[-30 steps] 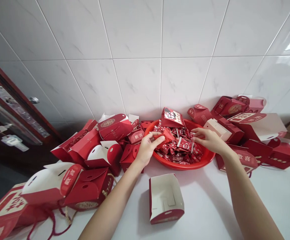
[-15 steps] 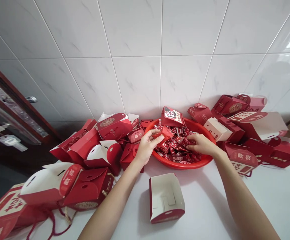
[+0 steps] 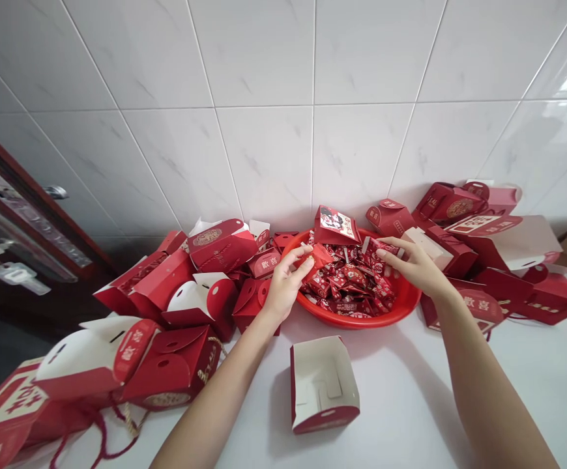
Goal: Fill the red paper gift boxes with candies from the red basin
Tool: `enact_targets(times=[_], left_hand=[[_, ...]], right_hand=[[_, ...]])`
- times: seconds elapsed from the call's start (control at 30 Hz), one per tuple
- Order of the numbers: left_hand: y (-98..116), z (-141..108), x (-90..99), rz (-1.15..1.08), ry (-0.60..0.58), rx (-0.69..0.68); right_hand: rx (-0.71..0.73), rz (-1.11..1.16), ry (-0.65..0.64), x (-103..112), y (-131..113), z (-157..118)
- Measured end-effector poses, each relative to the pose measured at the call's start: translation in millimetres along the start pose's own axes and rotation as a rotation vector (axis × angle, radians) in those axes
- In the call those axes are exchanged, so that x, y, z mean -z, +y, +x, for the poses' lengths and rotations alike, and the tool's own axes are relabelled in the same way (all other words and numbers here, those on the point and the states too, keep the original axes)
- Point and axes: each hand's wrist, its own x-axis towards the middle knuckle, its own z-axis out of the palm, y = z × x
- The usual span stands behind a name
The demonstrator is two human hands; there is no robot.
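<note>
A round red plastic basin holds a heap of red wrapped candies. Over its left side, my left hand pinches a bright orange-red wrapped candy between thumb and fingers. At the basin's right side, my right hand has thumb and fingers around a red patterned wrapped candy, which stands at the edge of the heap. In front of the basin sits an open-topped box, cream inside and red outside, with nothing in it. A small red box with a printed picture rests on the basin's back edge.
Several red gift boxes crowd the left, among them a red box with rope handles and one with white flaps. More boxes are stacked at the right. A tiled wall stands behind; keys hang from a door at far left.
My right hand has risen from the heap towards the basin's right back, with a patterned candy now at its fingertips. My left hand stays nearly in place with its orange-red candy.
</note>
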Motion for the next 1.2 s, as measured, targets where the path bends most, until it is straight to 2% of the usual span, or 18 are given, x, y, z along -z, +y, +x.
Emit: enact_targets(times=[0.33, 0.5, 0.67, 0.93, 1.2], left_hand=[[0, 0, 1.4, 0.064, -0.070, 0.014], [1, -1, 1.1, 0.110, -0.106, -0.013], [4, -5, -0.9, 0.170, -0.123, -0.037], [3, -5, -0.2, 0.245, -0.172, -0.077], [5, -6, -2.0, 0.222, -0.188, -0.054]], right_hand=[[-0.044, 0.227, -0.048, 0, -3, -1], [0.069, 0.231, -0.095, -2, -7, -1], [0.153, 0.247, -0.183, -9, -17, -4], [0.125, 0.322, -0.333, -26, -26, -7], [0.099, 0.336, -0.280, -48, -23, -4]])
